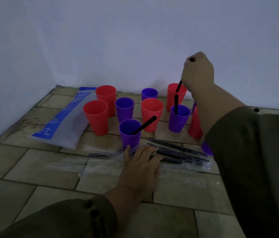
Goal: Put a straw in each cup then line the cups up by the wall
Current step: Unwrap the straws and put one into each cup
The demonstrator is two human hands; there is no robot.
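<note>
1 straw (pixel 178 86) gripped by right hand (pixel 198 73) above tiled floor (pixel 32 169), left hand (pixel 140 167) flat.

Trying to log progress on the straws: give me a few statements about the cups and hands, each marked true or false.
1. The right hand grips a black straw whose lower end is in the back red cup. True.
2. The left hand grips a cup. False: it rests flat on the straw packet.
3. The front purple cup has a straw leaning in it. True.
4. Every cup holds a straw. False: the left red cup shows none.
</note>
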